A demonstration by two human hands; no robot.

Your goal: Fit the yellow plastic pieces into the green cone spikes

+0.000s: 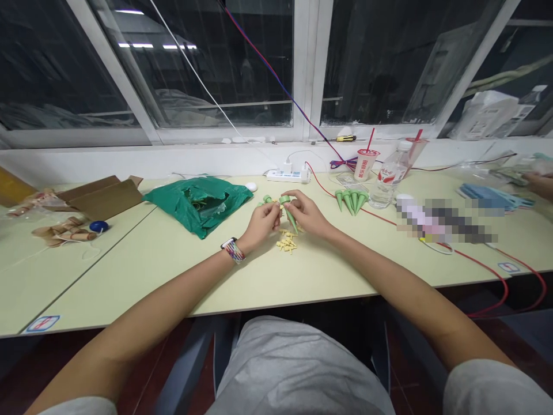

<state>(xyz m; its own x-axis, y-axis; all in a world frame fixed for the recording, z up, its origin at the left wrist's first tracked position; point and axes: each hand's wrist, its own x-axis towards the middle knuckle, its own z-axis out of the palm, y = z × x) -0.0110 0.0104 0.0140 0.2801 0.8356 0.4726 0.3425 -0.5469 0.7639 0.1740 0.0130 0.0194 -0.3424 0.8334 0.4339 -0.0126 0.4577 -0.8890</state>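
Note:
My right hand [307, 214] is closed on a green plastic cone spike [290, 220], its point angled down toward the table. Close beside it, my left hand [262, 223] is pinched at the spike's wide end. A bit of yellow shows at its fingertips, apparently a small yellow plastic piece; the fingers partly hide it. Beneath the hands lies a small pile of yellow plastic pieces [287, 242]. Another green part [267, 199] shows just behind my left fingers. Several more green cone spikes [352, 202] lie together to the right.
A torn green plastic bag [199, 202] lies left of my hands. Further left are a cardboard box [103, 199] and wooden toys with a blue ball [99, 226]. A power strip [287, 175], drink cup [366, 166] and water bottle [389, 178] stand behind; a red cable [384, 218] crosses the right side. Another person's hand [540, 184] is far right.

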